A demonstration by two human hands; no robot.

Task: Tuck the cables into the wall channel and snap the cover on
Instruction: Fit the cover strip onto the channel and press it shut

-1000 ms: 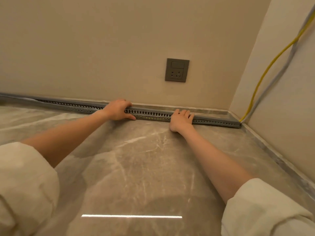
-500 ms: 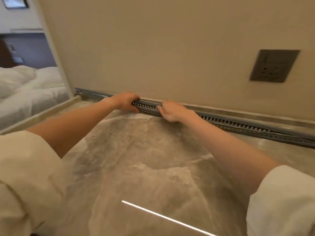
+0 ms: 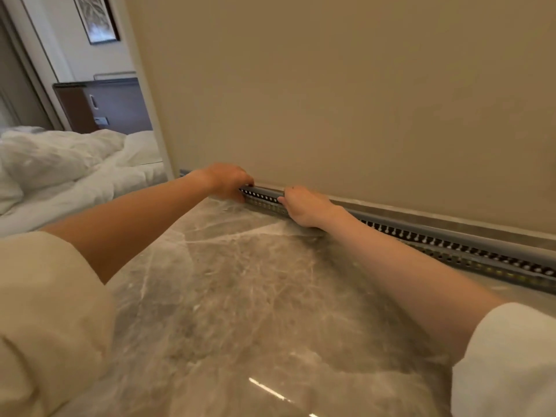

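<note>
Marble floor (image 3: 240,296) glossy, beige wall (image 3: 361,100) behind; bed (image 3: 60,170) seen past wall end at left. Grey slotted wall channel (image 3: 451,240) run along wall base, cover (image 3: 264,191) laid on top. Left hand (image 3: 228,183) curled over cover near channel's left end; right hand (image 3: 307,207) pressed on it just beside, fingers bent. Cables not visible, presumably inside. Step judged: cover being snapped down. Firm downward pressure best applied in short stages along run, each click confirmed, no cable pinched under lip.

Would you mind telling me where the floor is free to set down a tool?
The marble floor lies bare between both forearms, up to the grey channel. It is crowded at the channel where the left hand and right hand press close together.
</note>
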